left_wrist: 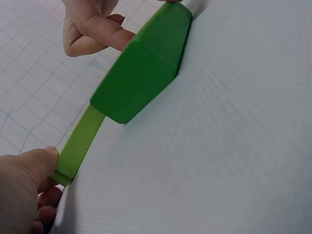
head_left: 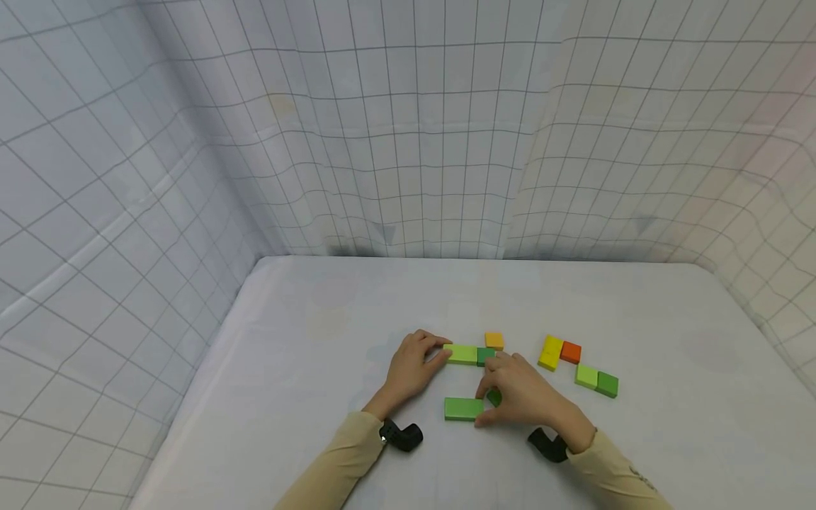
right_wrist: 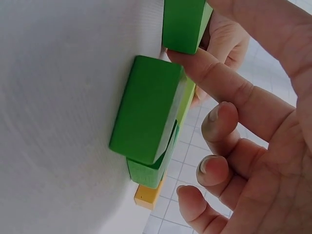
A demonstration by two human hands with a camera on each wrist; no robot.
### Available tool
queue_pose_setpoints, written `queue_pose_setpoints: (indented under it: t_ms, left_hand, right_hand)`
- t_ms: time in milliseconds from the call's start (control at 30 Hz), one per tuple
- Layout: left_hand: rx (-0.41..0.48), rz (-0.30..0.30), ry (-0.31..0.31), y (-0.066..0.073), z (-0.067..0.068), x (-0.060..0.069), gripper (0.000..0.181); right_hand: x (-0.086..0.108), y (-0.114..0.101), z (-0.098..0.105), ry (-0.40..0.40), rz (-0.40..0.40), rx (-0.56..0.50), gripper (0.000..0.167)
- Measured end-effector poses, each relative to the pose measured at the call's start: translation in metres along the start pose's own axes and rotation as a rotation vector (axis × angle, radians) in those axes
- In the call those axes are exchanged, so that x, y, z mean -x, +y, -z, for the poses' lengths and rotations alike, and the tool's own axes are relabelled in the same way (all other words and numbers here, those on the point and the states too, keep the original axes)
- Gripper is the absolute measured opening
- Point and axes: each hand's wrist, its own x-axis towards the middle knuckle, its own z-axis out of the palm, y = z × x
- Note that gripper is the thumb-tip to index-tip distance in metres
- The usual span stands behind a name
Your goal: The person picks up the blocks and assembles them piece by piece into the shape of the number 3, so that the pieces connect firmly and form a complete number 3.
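In the head view my left hand [head_left: 409, 368] pinches the left end of a lime block [head_left: 460, 355], whose right end meets a dark green block [head_left: 486, 356]. Nearer to me, my right hand [head_left: 525, 397] grips the right end of a longer green block [head_left: 463, 409] between thumb and index finger. Another green block [head_left: 494, 397] is partly hidden under that hand. In the right wrist view, the index fingertip touches the held block [right_wrist: 184, 24], while the other fingers curl beside a green block [right_wrist: 146, 109]. The left wrist view shows my left thumb on the lime block [left_wrist: 80, 141].
An orange block [head_left: 494, 341] lies behind the dark green one. To the right are yellow blocks [head_left: 550, 353] with a red block [head_left: 570, 352] beside them, then a lime block [head_left: 586, 376] against a green block [head_left: 608, 384]. Gridded white curtains surround the white table [head_left: 306, 304].
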Motion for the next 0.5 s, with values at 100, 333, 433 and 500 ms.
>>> queue_pose_setpoints:
  t_ms: [100,333,433,500]
  left_hand:
    - [-0.004,0.002,-0.001,0.0004,0.0004,-0.0002,0.029]
    - [-0.007,0.0,0.001,0.0011,0.0007,-0.0003,0.029]
    - [-0.009,0.002,0.001,0.0007,0.0005,-0.0002,0.029]
    - [-0.008,0.003,0.002,0.0006,0.0003,0.0001,0.029]
  right_hand:
    - [0.0,0.0005,0.0004,0.0,-0.001,0.004,0.035]
    - [0.0005,0.0004,0.0016,-0.001,0.004,0.003,0.035]
    - [0.0007,0.0001,0.002,0.0,0.005,0.003,0.035]
    - [0.0009,0.0002,0.002,-0.001,0.005,0.002,0.035]
